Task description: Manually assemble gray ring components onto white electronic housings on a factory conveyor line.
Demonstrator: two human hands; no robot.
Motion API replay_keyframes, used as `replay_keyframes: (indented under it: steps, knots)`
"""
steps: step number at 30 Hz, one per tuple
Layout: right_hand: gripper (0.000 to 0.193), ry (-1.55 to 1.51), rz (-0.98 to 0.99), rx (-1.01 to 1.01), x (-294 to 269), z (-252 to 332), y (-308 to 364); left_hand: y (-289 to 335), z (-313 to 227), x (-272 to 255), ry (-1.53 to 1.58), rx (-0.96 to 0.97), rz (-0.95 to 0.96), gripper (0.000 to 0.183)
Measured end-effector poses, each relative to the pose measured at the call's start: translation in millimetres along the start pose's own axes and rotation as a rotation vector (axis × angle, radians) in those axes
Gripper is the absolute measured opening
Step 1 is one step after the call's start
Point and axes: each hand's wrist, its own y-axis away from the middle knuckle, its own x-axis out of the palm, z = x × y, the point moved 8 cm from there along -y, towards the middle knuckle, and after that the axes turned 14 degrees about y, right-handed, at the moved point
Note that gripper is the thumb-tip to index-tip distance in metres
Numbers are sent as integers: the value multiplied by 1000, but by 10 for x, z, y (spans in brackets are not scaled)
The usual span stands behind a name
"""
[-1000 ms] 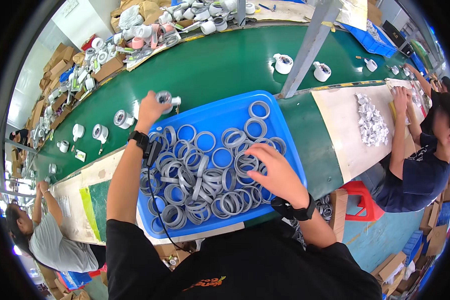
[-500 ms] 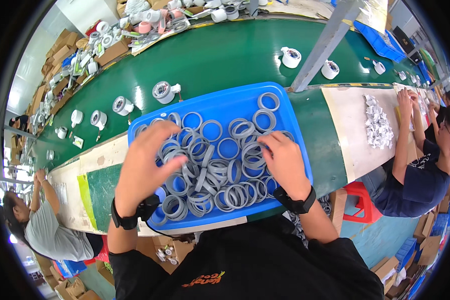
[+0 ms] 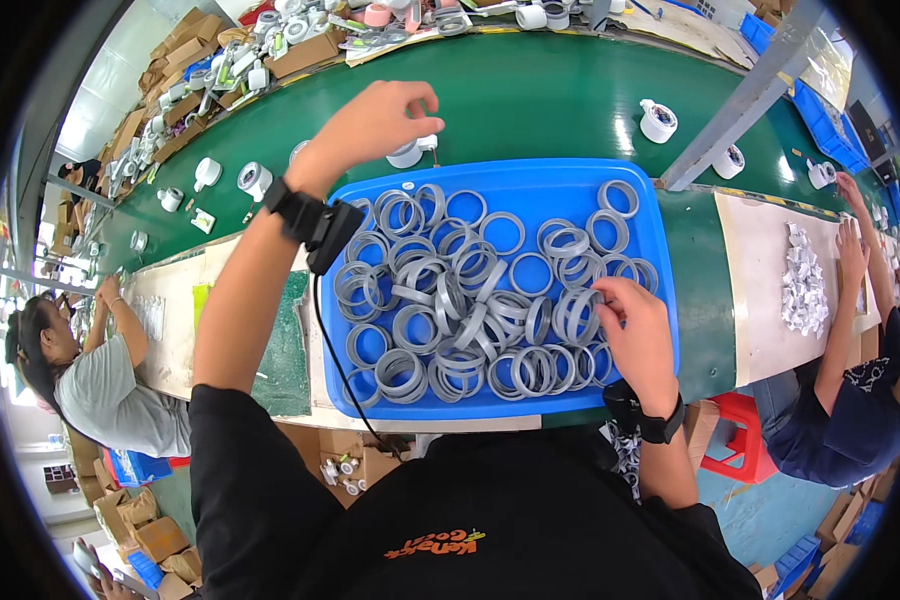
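My left hand (image 3: 382,122) reaches over the green conveyor belt, beyond the far edge of a blue tray (image 3: 345,330). Its thumb and forefinger are apart with nothing between them. Just below that hand, a white round housing with a short handle (image 3: 407,154) lies on the belt, partly covered by the hand. My right hand (image 3: 638,335) is at the right side of the tray, fingers bent and pinching at the edge of a grey ring (image 3: 588,318) in the pile. Many more grey rings (image 3: 503,232) lie loose and overlapping in the tray.
More white housings (image 3: 255,180) are spaced along the green belt (image 3: 530,100). A metal post (image 3: 730,110) rises beyond the tray's right corner. Co-workers sit at left (image 3: 120,385) and right (image 3: 840,400), the right one beside a pile of small white pieces (image 3: 803,280).
My left hand has moved from above the rings up and away, over the belt to a white housing. My right hand stays at the rings. The view has shifted, so the tray appears further right.
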Motion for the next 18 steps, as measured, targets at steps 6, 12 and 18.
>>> replay_keyframes:
  steps: [6, 12, 18]
  knots:
    - [22, -30, 55, 76, -2, -88, 46, -172, 318, 267, -32, 4, 50, 30]
    - [24, -38, 46, 149, -86, -200, 65, -72, 149, 317, 41, 68, 106, 29]
    - [22, 11, 65, 80, -165, -288, -3, 68, -63, 308, -168, 182, 106, 29]
